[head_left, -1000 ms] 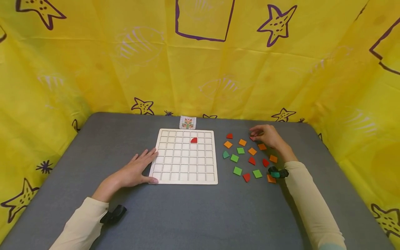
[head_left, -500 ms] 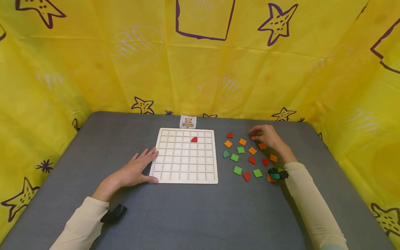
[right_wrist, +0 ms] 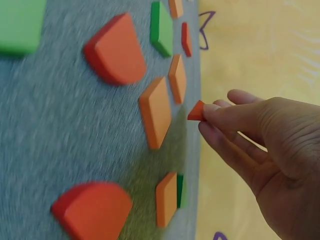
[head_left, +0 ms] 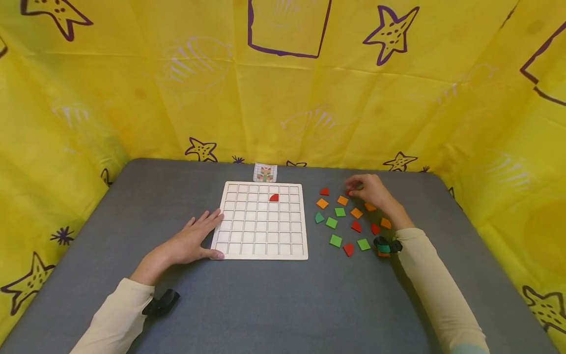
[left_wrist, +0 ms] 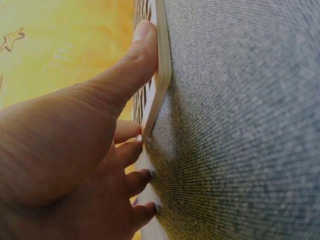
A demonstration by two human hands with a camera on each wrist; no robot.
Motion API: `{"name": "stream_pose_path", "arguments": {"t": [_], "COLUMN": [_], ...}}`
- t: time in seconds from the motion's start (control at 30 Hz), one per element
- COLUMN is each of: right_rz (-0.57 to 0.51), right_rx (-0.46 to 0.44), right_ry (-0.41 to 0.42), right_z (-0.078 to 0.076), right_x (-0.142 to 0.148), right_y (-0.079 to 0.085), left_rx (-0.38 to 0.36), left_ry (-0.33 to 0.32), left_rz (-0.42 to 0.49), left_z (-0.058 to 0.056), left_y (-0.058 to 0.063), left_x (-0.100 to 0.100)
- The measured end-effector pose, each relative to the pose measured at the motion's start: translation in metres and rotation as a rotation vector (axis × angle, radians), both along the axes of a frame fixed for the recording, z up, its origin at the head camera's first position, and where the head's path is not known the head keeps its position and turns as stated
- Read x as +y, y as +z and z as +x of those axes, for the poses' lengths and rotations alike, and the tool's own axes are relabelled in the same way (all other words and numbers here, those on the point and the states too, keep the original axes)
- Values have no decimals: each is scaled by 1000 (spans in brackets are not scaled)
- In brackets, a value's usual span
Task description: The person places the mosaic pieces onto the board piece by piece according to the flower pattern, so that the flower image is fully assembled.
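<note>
A pale wooden grid board (head_left: pixel 260 226) lies mid-table, with one red quarter-circle tile (head_left: pixel 274 197) in its upper part. My left hand (head_left: pixel 190 244) rests against the board's left side, fingers spread and thumb on the near left corner. In the left wrist view, the thumb (left_wrist: pixel 135 60) lies along the board's edge. Over the far side of the loose tiles, my right hand (head_left: pixel 373 191) pinches a small red tile (right_wrist: pixel 196 111) between thumb and fingers, above the table. Its full outline is partly covered by the fingertips.
Right of the board lie several loose tiles: orange squares (head_left: pixel 322 203), green squares (head_left: pixel 335 241), red rounded pieces (head_left: pixel 348 250) and a teal piece (head_left: pixel 319 218). A small pattern card (head_left: pixel 265 173) sits behind the board. Yellow cloth (head_left: pixel 283 98) surrounds the grey table (head_left: pixel 265 305).
My right hand has lifted the red tile and moved slightly left with it. The left hand and the board have stayed in place.
</note>
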State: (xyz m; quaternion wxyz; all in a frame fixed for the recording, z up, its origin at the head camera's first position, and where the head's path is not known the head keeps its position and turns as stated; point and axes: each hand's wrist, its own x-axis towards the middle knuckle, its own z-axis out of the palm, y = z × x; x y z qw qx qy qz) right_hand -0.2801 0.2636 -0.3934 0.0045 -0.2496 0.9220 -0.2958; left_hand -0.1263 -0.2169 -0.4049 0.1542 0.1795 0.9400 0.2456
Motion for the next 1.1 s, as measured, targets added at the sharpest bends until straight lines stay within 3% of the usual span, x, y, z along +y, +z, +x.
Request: {"name": "stream_pose_path", "arguments": {"t": [0.3,0.53,1.1], "right_rz": [-31,-64,-142], "right_rx": [47,18,51], "right_ry": [50,75,112], "right_z": [4,8,1], "right_x": [-22,-45,-97], "right_y": [7,8,2], "left_rx": [0,1,1], "left_ry": [-8,-6,0], "left_rz": [-13,-21,-18], "left_z": [0,3,1], "left_y": [1,3,3], "left_x": [3,1,0]}}
